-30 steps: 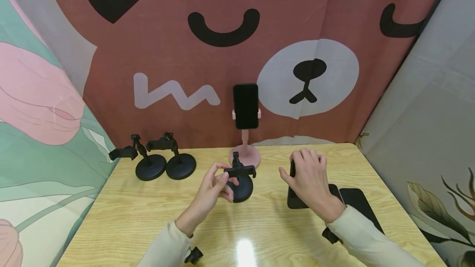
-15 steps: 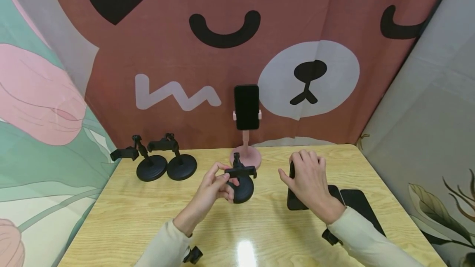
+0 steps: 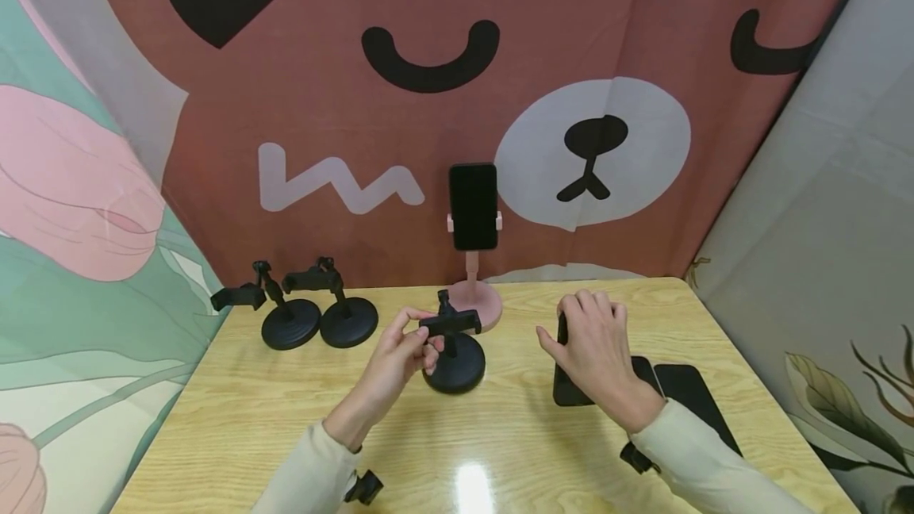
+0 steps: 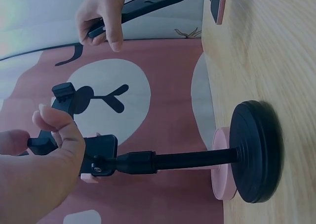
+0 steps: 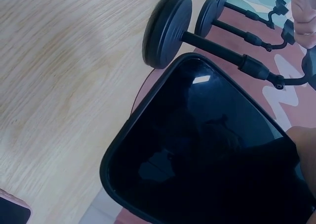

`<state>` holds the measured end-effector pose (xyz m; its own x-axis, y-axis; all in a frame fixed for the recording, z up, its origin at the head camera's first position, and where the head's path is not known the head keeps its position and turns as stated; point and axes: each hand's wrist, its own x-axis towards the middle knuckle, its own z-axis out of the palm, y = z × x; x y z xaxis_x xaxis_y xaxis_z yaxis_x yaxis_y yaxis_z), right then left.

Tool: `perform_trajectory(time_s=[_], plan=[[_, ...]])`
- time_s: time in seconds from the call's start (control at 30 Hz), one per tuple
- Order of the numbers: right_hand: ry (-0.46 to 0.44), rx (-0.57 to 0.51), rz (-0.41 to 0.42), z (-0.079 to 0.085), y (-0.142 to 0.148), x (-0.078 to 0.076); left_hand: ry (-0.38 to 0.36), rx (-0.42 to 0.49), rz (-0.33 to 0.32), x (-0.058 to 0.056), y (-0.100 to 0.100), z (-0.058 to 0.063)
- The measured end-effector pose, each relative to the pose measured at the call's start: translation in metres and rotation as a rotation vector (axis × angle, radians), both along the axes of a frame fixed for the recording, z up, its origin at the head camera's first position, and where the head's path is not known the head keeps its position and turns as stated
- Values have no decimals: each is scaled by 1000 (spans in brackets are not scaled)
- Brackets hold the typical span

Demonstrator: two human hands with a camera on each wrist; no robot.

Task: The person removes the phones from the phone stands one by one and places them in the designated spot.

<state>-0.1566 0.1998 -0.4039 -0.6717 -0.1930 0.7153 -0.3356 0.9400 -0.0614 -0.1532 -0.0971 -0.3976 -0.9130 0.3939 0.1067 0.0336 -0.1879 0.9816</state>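
My left hand [image 3: 393, 359] pinches one end of the clamp [image 3: 451, 324] of a black phone stand, thumb and fingers around that end. The stand's round base [image 3: 457, 365] is on the table in front of a pink phone stand. In the left wrist view the black stem [image 4: 192, 159] runs from base to clamp. My right hand [image 3: 596, 355] grips a black smartphone [image 5: 197, 145] by its edges, held up above the table to the right of the stand. In the head view this hand hides much of the phone. The black clamp holds no phone.
Two more black phone stands [image 3: 347, 321] stand at the back left. The pink stand [image 3: 485, 304] at the back carries an upright phone [image 3: 473, 206]. Flat on the right of the table lie a phone [image 3: 689, 391] and another phone [image 3: 645, 373], partly behind my right wrist. Printed curtains surround the table.
My left hand has moved slightly left, turning the black stand's clamp and shifting its base a little leftward. The right hand and its smartphone have stayed in place.
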Motion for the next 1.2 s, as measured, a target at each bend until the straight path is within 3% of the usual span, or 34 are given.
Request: perform_trajectory(time_s=[0.43, 1.2], plan=[[-18, 7, -8, -2, 0, 0, 77, 41, 29, -11, -16, 5], [-15, 15, -9, 1, 1, 0, 117, -44, 80, -54, -51, 10]])
